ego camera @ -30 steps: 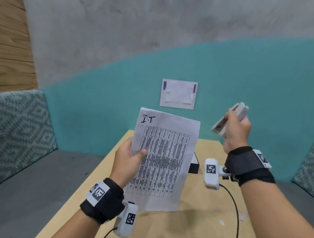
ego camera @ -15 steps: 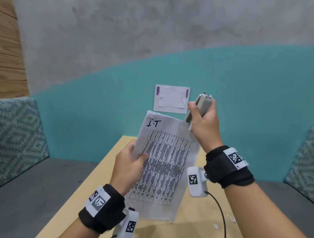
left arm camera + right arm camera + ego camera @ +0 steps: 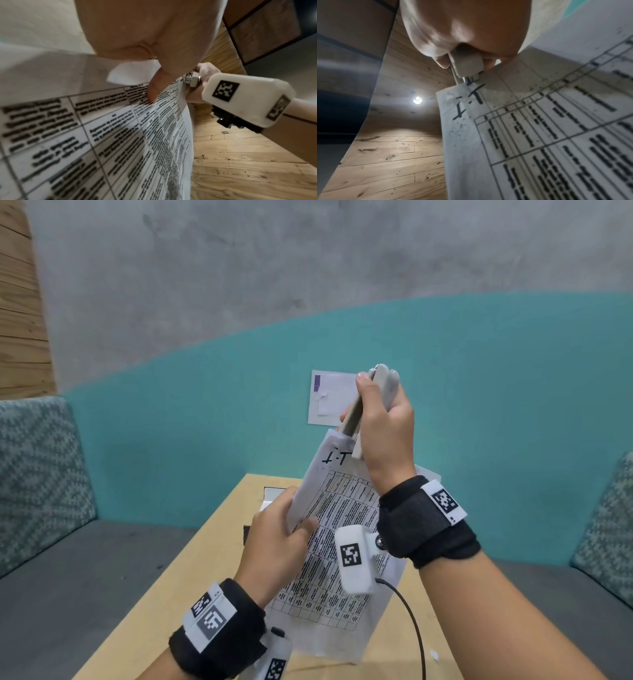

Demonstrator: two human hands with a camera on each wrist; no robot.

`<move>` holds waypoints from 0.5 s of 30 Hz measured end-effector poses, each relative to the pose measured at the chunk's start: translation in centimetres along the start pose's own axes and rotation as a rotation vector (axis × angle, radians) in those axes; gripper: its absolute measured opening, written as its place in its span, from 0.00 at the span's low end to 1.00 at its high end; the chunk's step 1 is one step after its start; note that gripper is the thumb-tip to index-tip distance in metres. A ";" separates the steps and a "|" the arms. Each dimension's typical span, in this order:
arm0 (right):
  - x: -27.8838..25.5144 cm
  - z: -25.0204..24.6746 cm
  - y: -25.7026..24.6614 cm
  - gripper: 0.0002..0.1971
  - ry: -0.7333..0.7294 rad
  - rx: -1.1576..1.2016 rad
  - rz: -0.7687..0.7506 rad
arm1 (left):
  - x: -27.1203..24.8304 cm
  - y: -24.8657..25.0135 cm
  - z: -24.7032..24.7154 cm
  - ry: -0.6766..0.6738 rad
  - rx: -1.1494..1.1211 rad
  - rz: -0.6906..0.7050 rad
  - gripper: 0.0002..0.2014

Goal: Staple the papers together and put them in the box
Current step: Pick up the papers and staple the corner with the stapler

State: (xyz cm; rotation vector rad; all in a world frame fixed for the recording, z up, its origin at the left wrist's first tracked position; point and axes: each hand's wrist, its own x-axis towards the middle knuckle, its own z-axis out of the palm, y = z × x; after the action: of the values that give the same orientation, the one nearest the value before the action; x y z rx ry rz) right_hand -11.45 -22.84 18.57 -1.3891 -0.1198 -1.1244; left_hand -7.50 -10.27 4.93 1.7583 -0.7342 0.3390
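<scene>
My left hand [image 3: 284,529] pinches the printed papers [image 3: 339,542] at their left edge, thumb [image 3: 154,92] on the front, holding them upright above the table. The sheets carry a table of text and handwritten letters [image 3: 467,102] at the top. My right hand [image 3: 380,419] grips a pale grey stapler [image 3: 373,395], nose down at the papers' top edge. In the right wrist view the stapler's nose [image 3: 467,65] sits over the top corner of the papers [image 3: 539,135]. The box [image 3: 270,498] peeks out behind my left hand, mostly hidden.
A light wooden table [image 3: 205,577] lies under my hands. A white sheet [image 3: 330,398] is taped to the teal wall behind. Grey bench seats with patterned cushions [image 3: 37,474] flank the table. Small paper scraps [image 3: 434,655] lie on the right of the table.
My right hand has swung the stapler leftward from beside the papers to their top edge. The papers have tilted and shifted right with my left hand.
</scene>
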 end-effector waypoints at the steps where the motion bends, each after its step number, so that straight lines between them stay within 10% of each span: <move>1: 0.0 0.2 0.0 0.10 0.010 0.006 -0.008 | 0.0 0.1 0.0 -0.004 -0.008 -0.002 0.13; 15: -0.1 1.2 0.0 0.15 0.092 -0.012 -0.051 | -0.9 0.7 0.3 -0.001 -0.034 0.055 0.14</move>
State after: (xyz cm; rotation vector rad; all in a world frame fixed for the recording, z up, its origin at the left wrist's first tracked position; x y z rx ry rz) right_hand -10.85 -21.81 18.77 -1.3489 -0.0824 -1.2315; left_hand -8.68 -10.41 4.82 1.7092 -0.7861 0.3611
